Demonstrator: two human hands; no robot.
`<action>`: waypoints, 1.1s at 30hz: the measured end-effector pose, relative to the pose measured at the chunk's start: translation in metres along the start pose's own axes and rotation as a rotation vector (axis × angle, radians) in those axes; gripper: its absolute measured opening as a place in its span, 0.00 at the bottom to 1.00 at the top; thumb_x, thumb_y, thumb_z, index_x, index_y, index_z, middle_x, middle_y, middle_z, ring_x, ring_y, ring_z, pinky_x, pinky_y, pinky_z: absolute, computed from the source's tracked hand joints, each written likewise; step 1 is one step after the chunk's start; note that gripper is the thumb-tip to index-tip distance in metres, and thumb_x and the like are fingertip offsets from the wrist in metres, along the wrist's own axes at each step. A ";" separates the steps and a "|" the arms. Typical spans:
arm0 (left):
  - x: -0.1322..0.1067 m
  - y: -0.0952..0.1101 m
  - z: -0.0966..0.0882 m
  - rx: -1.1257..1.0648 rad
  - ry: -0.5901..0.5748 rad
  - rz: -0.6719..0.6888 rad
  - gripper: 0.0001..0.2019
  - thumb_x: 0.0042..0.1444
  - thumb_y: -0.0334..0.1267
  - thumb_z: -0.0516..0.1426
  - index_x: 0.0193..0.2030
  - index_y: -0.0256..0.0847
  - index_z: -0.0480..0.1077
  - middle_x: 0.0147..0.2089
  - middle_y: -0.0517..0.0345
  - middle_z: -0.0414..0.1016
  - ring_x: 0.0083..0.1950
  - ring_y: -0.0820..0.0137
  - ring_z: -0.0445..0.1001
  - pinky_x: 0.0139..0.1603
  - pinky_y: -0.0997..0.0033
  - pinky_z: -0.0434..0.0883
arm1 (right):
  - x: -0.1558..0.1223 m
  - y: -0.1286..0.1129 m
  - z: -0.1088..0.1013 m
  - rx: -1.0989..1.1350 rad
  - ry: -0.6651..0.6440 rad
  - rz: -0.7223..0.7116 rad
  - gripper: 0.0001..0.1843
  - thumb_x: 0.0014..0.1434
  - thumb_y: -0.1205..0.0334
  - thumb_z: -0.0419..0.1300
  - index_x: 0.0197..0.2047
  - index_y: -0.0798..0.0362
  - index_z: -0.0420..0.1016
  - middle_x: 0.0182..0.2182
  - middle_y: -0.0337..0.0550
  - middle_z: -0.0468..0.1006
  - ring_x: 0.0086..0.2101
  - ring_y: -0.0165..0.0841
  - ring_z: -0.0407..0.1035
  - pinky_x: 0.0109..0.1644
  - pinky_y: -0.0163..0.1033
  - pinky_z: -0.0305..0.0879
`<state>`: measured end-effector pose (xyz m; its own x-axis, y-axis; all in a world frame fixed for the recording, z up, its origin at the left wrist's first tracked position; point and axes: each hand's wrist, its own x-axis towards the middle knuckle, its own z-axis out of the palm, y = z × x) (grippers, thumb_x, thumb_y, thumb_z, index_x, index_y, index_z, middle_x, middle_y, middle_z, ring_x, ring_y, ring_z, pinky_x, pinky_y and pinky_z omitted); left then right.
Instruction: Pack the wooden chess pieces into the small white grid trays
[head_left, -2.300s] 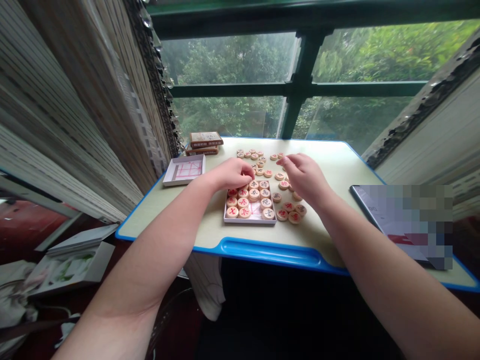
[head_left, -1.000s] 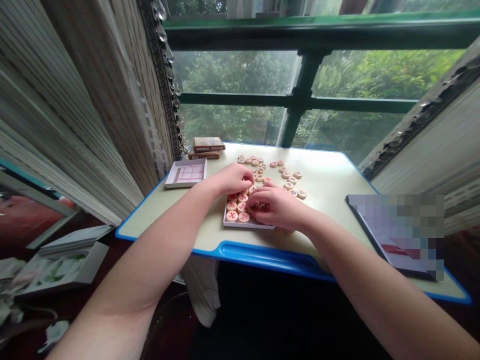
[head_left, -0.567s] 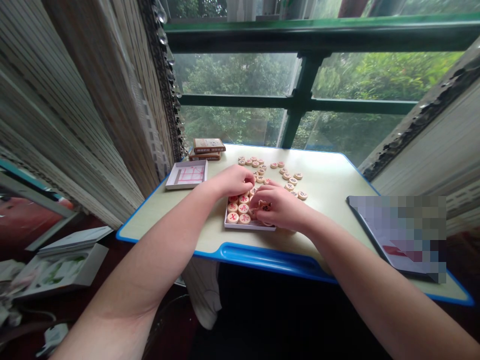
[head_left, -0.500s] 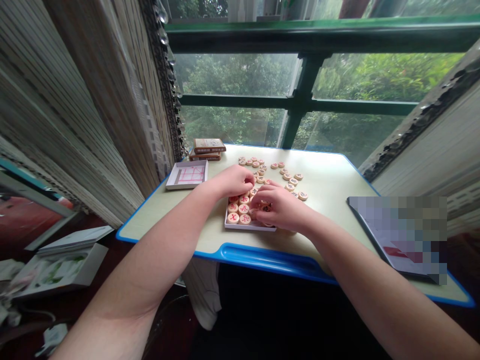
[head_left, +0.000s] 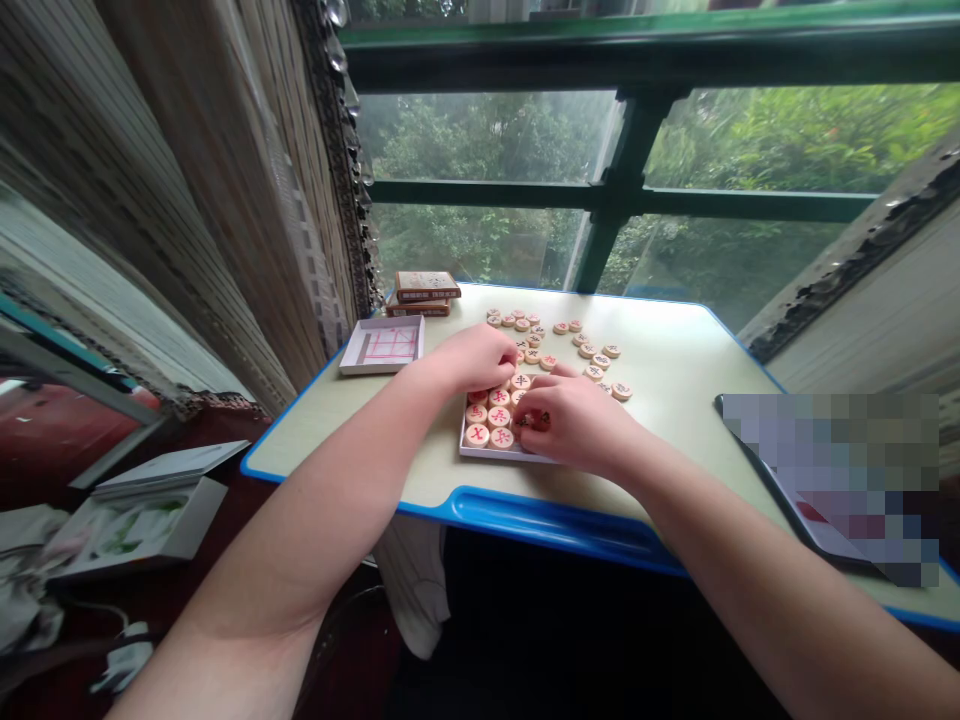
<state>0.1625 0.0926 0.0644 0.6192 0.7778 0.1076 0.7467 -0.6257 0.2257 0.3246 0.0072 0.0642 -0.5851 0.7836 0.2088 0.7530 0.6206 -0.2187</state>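
Observation:
Round wooden xiangqi pieces (head_left: 500,416) with red and black characters lie in rows in a shallow white box (head_left: 499,452). My left hand (head_left: 484,357) is over the box's far left part, its fingers curled together; whatever is at their tips is hidden. Over the right half of the box, my right hand (head_left: 577,418) has its thumb and fingers closed around a piece with a dark character (head_left: 545,418), partly covered by the fingers. Loose pieces (head_left: 587,351) are scattered on the table beyond both hands.
The white box lid (head_left: 382,345) with a pink grid lies left on the blue-edged table (head_left: 315,430). Behind it are two stacked brown boxes (head_left: 426,288). A tablet-like device (head_left: 780,480) lies at the right. An open white box (head_left: 150,520) is at the lower left.
The view has shifted slightly, moving the table scene a little to the right. My right hand's fingers have drawn closer together over the box. My left hand stays near the box's far left part.

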 end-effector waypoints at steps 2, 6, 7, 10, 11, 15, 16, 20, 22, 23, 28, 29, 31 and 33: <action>-0.001 0.002 -0.002 0.005 -0.002 0.006 0.11 0.48 0.34 0.53 0.32 0.40 0.78 0.30 0.57 0.78 0.30 0.69 0.71 0.29 0.73 0.61 | 0.000 0.000 0.000 0.013 -0.010 -0.001 0.06 0.50 0.66 0.59 0.27 0.51 0.78 0.27 0.42 0.75 0.30 0.34 0.64 0.50 0.45 0.58; -0.002 0.004 -0.004 0.004 0.001 0.008 0.12 0.48 0.35 0.52 0.33 0.41 0.78 0.30 0.57 0.78 0.31 0.69 0.71 0.29 0.73 0.61 | 0.001 0.000 0.000 0.047 -0.028 -0.005 0.05 0.49 0.66 0.59 0.28 0.51 0.78 0.27 0.41 0.75 0.31 0.34 0.65 0.50 0.45 0.58; -0.002 0.004 -0.004 0.004 0.003 0.006 0.12 0.48 0.35 0.52 0.34 0.41 0.78 0.30 0.56 0.78 0.31 0.69 0.71 0.29 0.73 0.61 | 0.001 0.000 0.001 0.052 -0.031 -0.008 0.06 0.49 0.67 0.59 0.28 0.51 0.77 0.27 0.41 0.75 0.32 0.34 0.66 0.50 0.44 0.58; -0.002 0.002 -0.004 0.015 0.007 0.016 0.13 0.48 0.35 0.52 0.34 0.41 0.78 0.30 0.56 0.78 0.30 0.69 0.71 0.29 0.73 0.61 | 0.001 0.001 0.000 0.052 -0.019 0.006 0.05 0.48 0.66 0.59 0.29 0.51 0.77 0.27 0.41 0.75 0.32 0.35 0.65 0.50 0.44 0.59; -0.002 0.002 -0.003 0.023 0.010 0.016 0.13 0.48 0.36 0.52 0.34 0.41 0.78 0.30 0.56 0.78 0.30 0.69 0.71 0.29 0.73 0.60 | 0.001 0.002 0.000 0.050 -0.003 0.022 0.05 0.48 0.66 0.59 0.30 0.51 0.77 0.27 0.41 0.75 0.32 0.35 0.65 0.49 0.44 0.59; -0.002 0.001 -0.003 0.037 0.018 0.003 0.12 0.48 0.35 0.52 0.33 0.40 0.78 0.28 0.56 0.78 0.29 0.70 0.70 0.28 0.73 0.60 | 0.001 0.002 -0.003 0.050 0.019 0.067 0.05 0.47 0.63 0.61 0.29 0.51 0.77 0.25 0.41 0.75 0.31 0.35 0.64 0.44 0.42 0.61; -0.002 0.001 -0.003 0.034 0.021 0.001 0.12 0.48 0.35 0.52 0.33 0.40 0.78 0.28 0.57 0.78 0.29 0.70 0.70 0.28 0.73 0.60 | 0.001 0.002 -0.003 0.049 0.004 0.071 0.04 0.48 0.63 0.60 0.28 0.51 0.77 0.25 0.41 0.75 0.31 0.34 0.64 0.42 0.41 0.61; -0.001 0.001 -0.002 0.026 0.016 0.002 0.12 0.48 0.35 0.53 0.34 0.41 0.78 0.30 0.57 0.78 0.30 0.70 0.71 0.29 0.73 0.61 | 0.001 0.000 -0.002 0.044 -0.018 0.062 0.05 0.49 0.64 0.60 0.26 0.51 0.77 0.26 0.40 0.76 0.29 0.33 0.66 0.43 0.41 0.61; -0.001 0.000 -0.002 0.034 0.002 0.007 0.12 0.48 0.35 0.53 0.33 0.41 0.78 0.31 0.56 0.78 0.31 0.69 0.71 0.29 0.73 0.60 | 0.001 0.000 0.000 0.042 -0.014 0.041 0.06 0.50 0.65 0.60 0.26 0.50 0.79 0.26 0.39 0.77 0.28 0.32 0.66 0.46 0.42 0.60; -0.001 0.000 -0.002 0.039 -0.005 0.011 0.12 0.48 0.35 0.52 0.32 0.41 0.77 0.31 0.55 0.79 0.31 0.69 0.71 0.29 0.73 0.60 | 0.001 0.001 0.000 0.041 -0.015 0.034 0.06 0.50 0.65 0.60 0.26 0.50 0.79 0.26 0.39 0.77 0.28 0.31 0.66 0.46 0.42 0.60; -0.002 0.000 -0.002 0.042 -0.018 0.006 0.11 0.49 0.35 0.52 0.30 0.40 0.77 0.29 0.54 0.78 0.29 0.69 0.70 0.28 0.72 0.60 | 0.002 0.003 0.001 0.041 -0.035 0.037 0.07 0.50 0.65 0.61 0.23 0.50 0.78 0.24 0.39 0.77 0.27 0.31 0.66 0.43 0.40 0.61; -0.002 0.000 -0.002 0.042 -0.019 0.001 0.11 0.49 0.36 0.52 0.30 0.40 0.77 0.29 0.55 0.78 0.29 0.69 0.70 0.27 0.72 0.59 | 0.002 0.003 0.001 0.041 -0.035 0.035 0.07 0.50 0.66 0.61 0.22 0.50 0.78 0.24 0.39 0.77 0.27 0.31 0.66 0.44 0.40 0.61; -0.002 0.000 -0.002 0.045 -0.015 -0.001 0.11 0.49 0.36 0.52 0.29 0.40 0.77 0.29 0.55 0.78 0.28 0.69 0.70 0.27 0.72 0.59 | 0.002 0.003 0.002 0.044 -0.031 0.021 0.07 0.49 0.67 0.61 0.22 0.50 0.78 0.24 0.39 0.77 0.28 0.31 0.66 0.45 0.40 0.61; -0.002 0.000 -0.002 0.053 -0.006 0.002 0.11 0.49 0.36 0.52 0.29 0.40 0.77 0.29 0.55 0.78 0.29 0.69 0.70 0.27 0.72 0.59 | 0.003 0.002 0.002 0.049 -0.022 0.005 0.07 0.48 0.68 0.61 0.23 0.50 0.78 0.25 0.39 0.78 0.28 0.32 0.66 0.45 0.40 0.61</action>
<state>0.1610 0.0908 0.0660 0.6219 0.7763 0.1026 0.7572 -0.6296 0.1741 0.3241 0.0105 0.0623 -0.5884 0.7868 0.1864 0.7405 0.6170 -0.2666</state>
